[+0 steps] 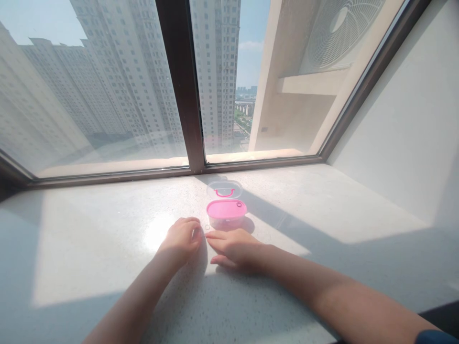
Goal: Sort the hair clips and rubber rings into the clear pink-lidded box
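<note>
A small pale ring (207,227) lies on the sunlit speckled windowsill (107,239), just in front of the pink-topped oval container (227,212). Your right hand (234,247) reaches toward the ring, fingers extended and thumb apart. Your left hand (182,238) curls loosely nearby; you cannot tell whether it holds anything. A dark ring (238,204) sits on the container's pink top. Behind stands a clear lid with a pink handle (224,192), near the brown window frame (195,119).

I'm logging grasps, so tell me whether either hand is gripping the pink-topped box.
No: the left hand and right hand are both on the near side of the pink-topped box, with no fingers around it.
</note>
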The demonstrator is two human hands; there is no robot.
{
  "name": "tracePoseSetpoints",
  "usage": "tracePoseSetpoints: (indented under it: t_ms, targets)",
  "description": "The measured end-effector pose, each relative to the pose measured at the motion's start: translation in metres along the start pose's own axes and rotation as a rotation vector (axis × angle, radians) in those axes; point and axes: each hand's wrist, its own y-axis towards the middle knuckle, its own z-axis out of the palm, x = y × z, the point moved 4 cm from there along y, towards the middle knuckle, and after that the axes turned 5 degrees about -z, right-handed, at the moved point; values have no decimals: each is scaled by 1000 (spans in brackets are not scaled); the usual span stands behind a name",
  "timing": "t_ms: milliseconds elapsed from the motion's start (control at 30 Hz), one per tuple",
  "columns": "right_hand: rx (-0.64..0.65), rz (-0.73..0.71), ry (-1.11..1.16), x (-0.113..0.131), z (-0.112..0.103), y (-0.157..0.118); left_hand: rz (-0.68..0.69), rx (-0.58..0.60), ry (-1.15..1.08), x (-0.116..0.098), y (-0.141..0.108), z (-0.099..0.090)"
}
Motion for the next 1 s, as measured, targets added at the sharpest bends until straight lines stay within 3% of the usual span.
tracePoseSetpoints:
  t_ms: [367,600,800,1000]
  targets:
    - [24,-9,13,-1,-3,-2,-26,62,-84,-2,1,3]
    - [-5,-21,98,-3,-5,-5,-86,-71,-187,6,0,-2]
    - [-123,-51,316,-8,-5,-6,-69,-141,-250,2,0,-8]
    - [-296,92,326,-15,-3,-8,-32,-143,-257,-2,-3,-8]
